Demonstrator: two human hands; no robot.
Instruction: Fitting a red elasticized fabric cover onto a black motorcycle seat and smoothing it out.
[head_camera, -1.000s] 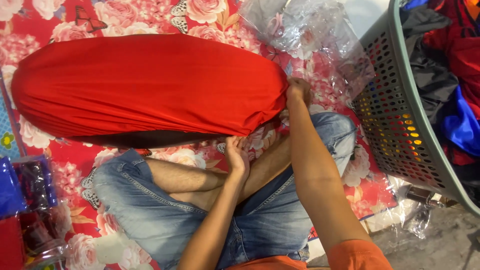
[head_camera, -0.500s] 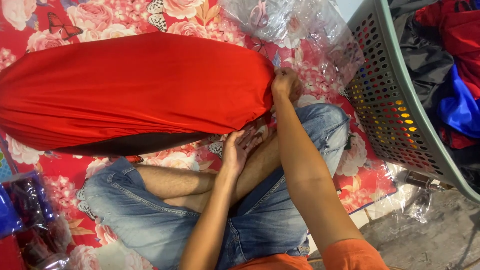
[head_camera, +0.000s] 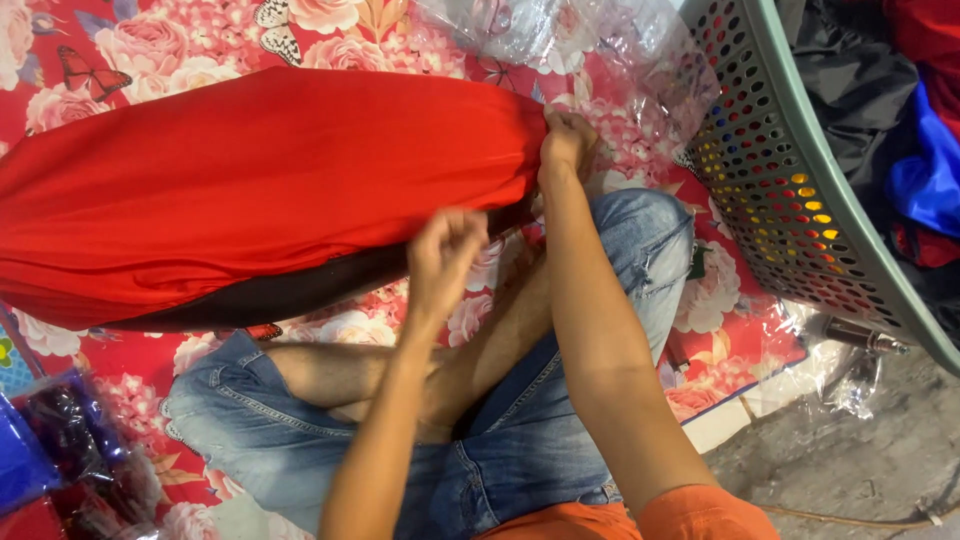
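A plain red cloth (head_camera: 250, 180) lies on a red rose-and-butterfly mat (head_camera: 180, 45), beside a grey-green perforated basket (head_camera: 790, 190).

Seated cross-legged, both forearms stretched fwd. Right hand (head_camera: 566, 140) is farther out, fingers (head_camera: 560, 122) curled shut in a pinch, wrist bent slightly. Left hand (head_camera: 443, 255) sits nearer the body, raised off the knee, fingers loosely curled inward, a bit blurred.

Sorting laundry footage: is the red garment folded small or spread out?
Spread out. The red garment stretches across the floral mat, with the right hand and left hand gripping its near end.
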